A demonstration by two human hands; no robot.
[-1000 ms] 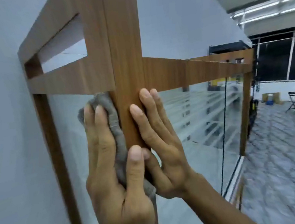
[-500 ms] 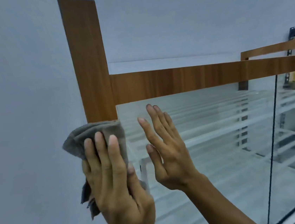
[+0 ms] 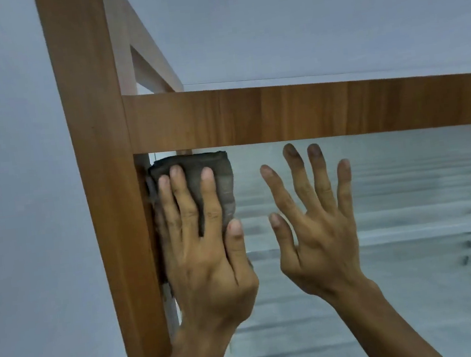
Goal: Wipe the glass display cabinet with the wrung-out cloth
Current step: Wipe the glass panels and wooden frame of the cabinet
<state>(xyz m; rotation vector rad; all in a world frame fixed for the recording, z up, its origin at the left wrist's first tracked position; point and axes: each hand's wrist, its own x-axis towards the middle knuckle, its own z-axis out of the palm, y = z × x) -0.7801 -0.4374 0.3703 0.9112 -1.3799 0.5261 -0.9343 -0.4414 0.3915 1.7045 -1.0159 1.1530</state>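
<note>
While left hand (image 3: 208, 257) presses cloth (image 3: 220, 180) flat w/ straight fingers (image 3: 184, 201) into glass (image 3: 412, 246) top-left corner by frame (image 3: 104, 193), right hand (image 3: 320, 236), splayed open, prob. steadies the glass.

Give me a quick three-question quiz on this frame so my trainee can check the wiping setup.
1. Where on the glass pane is the grey cloth? A upper left corner, B lower right corner, C centre.
2. True or false: the right hand presses the cloth.
3. Fill in: the left hand presses the cloth with ____ fingers.
Key: 1 A; 2 false; 3 straight.
</note>
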